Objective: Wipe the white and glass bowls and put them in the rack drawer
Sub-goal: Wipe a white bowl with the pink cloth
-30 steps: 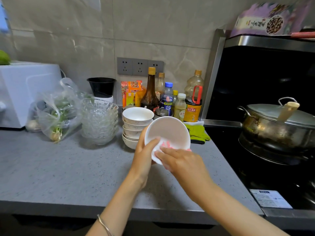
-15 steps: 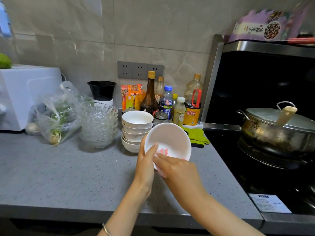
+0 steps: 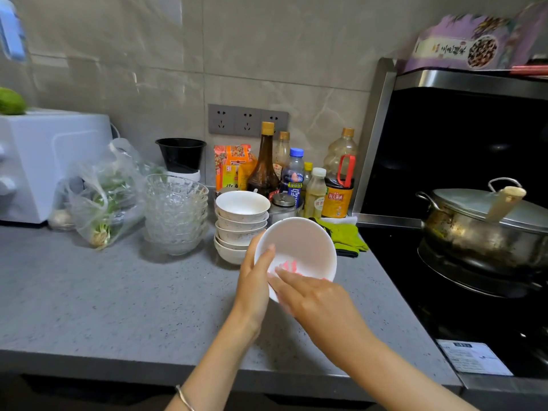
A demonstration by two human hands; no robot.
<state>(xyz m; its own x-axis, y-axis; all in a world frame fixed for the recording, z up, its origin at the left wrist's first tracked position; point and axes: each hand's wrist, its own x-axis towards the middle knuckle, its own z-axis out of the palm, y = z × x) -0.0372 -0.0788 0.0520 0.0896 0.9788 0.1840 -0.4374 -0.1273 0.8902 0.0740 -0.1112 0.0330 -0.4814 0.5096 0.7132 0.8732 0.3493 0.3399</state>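
My left hand (image 3: 254,284) grips the left rim of a white bowl (image 3: 302,247), tilted with its inside toward me above the grey counter (image 3: 118,307). My right hand (image 3: 314,298) presses a pink and white cloth (image 3: 287,266) against the bowl's inner lower wall; most of the cloth is hidden under my fingers. Just behind stands a stack of white bowls (image 3: 240,223). Left of that stack is a stack of glass bowls (image 3: 175,212). The rack drawer is out of view.
Sauce bottles (image 3: 299,179) and a small metal jar (image 3: 283,203) line the wall. Green gloves (image 3: 345,237) lie by the black stove, where a lidded pot (image 3: 486,229) sits. A bag of greens (image 3: 100,197) and a white appliance (image 3: 44,161) stand at the left.
My right hand has slid the cloth down toward the bowl's lower inner wall. The bowl has stayed in my left hand's grip, and the view has shifted slightly.
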